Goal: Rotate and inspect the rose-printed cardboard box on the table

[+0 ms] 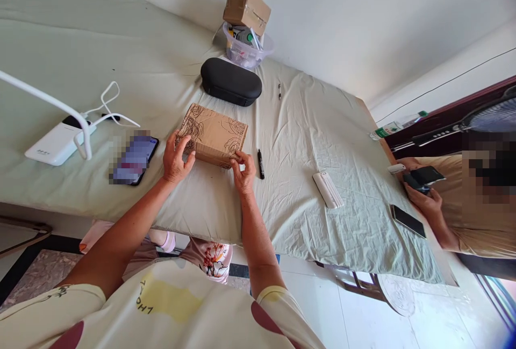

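Between the left hand (175, 161) and the right hand (244, 173), a brown cardboard box (213, 131) is covered towards its corners with looping black scribbles. Beyond the hands, a plain black hard case (231, 81) is seen, then a translucent lilac basin (244, 57) topped by a brown carton (246, 9). Beside the right hand, a marker pen (260, 164) is coloured black. Left of the left hand, a white power bank (50, 143) is edged in black. Beneath both hands, a pale green tablecloth (290, 220) is left unpatterned.

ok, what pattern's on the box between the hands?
The box is brown with dark, looping scribbles; shows best in the head view.
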Tool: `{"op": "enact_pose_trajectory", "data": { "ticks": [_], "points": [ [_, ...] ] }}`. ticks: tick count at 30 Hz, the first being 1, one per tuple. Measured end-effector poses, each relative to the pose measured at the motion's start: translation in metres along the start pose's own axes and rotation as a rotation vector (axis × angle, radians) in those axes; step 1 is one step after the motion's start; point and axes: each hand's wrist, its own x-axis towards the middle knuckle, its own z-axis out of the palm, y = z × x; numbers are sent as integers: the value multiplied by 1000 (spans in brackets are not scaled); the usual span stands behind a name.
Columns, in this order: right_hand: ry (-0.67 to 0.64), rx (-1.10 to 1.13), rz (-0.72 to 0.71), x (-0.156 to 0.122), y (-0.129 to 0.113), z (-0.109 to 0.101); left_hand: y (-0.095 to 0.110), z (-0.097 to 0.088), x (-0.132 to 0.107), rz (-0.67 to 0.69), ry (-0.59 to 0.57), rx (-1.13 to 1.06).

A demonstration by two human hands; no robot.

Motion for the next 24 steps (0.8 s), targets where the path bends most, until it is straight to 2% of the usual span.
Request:
{"op": "enact_pose_trajectory", "data": {
  "ticks": [6, 10, 13, 15, 17, 20, 24],
  "points": [
    [-26, -28, -43, -1, -4, -1, 3, 1, 2, -36, -22, 46],
    [-121, 4, -172, -9, -14, 6, 7, -1, 3, -88, -25, 123],
    [-313, 3, -261, -16, -25, 18, 8, -4, 1, 9, -40, 107],
    [-425, -15, -239, -19, -29, 26, 7, -4, -1, 118, -72, 54],
    [-461, -42, -197, -19, -30, 29, 5, -3, -3, 203, -93, 5],
    [-416, -103, -113, -16, -26, 24, 3, -1, -4, 290, -80, -26],
    [-235, -156, 72, -8, -14, 8, 3, 1, -2, 334, -65, -43]
  ]
}}
